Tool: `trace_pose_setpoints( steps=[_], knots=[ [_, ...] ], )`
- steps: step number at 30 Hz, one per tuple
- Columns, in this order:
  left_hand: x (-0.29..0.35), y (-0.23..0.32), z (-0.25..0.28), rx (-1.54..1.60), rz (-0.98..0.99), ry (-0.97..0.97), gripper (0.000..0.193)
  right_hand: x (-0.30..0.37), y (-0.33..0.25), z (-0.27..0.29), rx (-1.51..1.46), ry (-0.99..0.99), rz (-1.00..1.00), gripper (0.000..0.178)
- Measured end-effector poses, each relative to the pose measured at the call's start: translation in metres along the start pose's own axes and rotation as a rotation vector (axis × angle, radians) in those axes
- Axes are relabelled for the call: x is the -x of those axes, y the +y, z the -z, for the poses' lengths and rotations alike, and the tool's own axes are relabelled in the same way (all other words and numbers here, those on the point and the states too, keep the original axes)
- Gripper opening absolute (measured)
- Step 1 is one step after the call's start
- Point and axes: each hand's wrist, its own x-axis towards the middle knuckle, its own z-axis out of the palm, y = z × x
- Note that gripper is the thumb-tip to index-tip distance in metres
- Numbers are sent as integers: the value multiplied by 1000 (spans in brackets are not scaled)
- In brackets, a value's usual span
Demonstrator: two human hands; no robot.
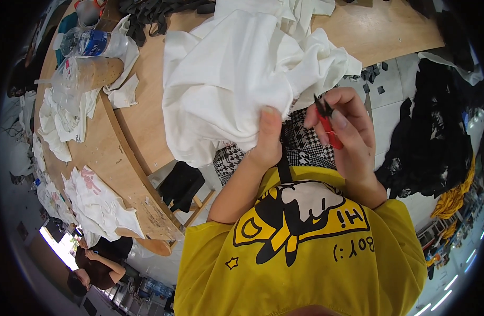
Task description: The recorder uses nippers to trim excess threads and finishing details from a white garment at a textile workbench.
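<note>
Over the lap (310,149), left hand (268,139) grips one white cloth (223,87), right hand (356,134) one red clipper (334,138).

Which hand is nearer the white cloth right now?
Left. The left hand grips the white cloth by its near edge, thumb on top; the right hand is just right of it, holding red snips.
</note>
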Motion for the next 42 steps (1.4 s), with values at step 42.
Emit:
trace_pose_setpoints(
  steps=[42],
  knots=[
    [-4, 29, -7, -371, -183, 205, 18, -2, -20, -15, 569, 77, 124, 25]
  ],
)
